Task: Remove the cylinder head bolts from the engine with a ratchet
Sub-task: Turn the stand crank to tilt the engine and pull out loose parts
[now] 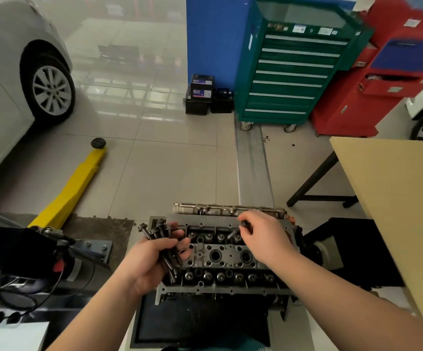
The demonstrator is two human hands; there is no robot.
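Observation:
The grey engine cylinder head (226,257) stands below me on a stand, valve springs and bores showing. My left hand (149,262) grips a bundle of several long dark head bolts (163,239), their heads pointing up and away at the head's left end. My right hand (263,239) hovers over the head's far right part and pinches the top of another dark bolt (240,228), which slants down toward the head. No ratchet is visible.
A yellow lift arm (78,183) lies on the tiled floor to the left, beside a silver car (15,79). A wooden table (395,193) stands on the right. Behind are a green tool cabinet (291,69), a red cabinet (382,79) and car batteries (201,93). Dark equipment (23,259) sits at left.

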